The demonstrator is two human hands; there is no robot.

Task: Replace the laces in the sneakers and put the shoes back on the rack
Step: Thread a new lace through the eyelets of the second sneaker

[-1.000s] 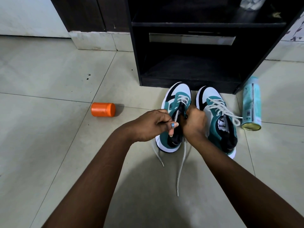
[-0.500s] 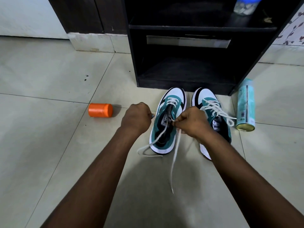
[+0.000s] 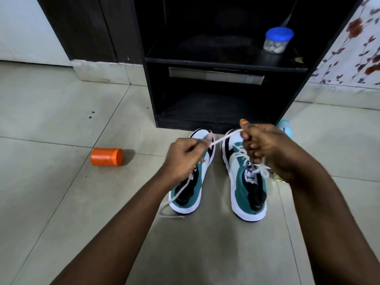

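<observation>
White lace [image 3: 223,139] is pulled tight between two hands above the sneakers.

Head view: left hand [image 3: 183,159] and right hand [image 3: 267,149] each pinch the lace. Both sneakers [image 3: 244,194] sit on the smooth tile floor [image 3: 51,124] before the dark rack [image 3: 226,60]. An orange round tub [image 3: 107,156] lies nearby. A blue-lidded jar [image 3: 277,41] holds white bits.

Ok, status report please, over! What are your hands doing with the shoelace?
Left hand and right hand pinch the white lace, stretched between them. Left sneaker half-laced, right sneaker tied. Nothing blocking.
</observation>
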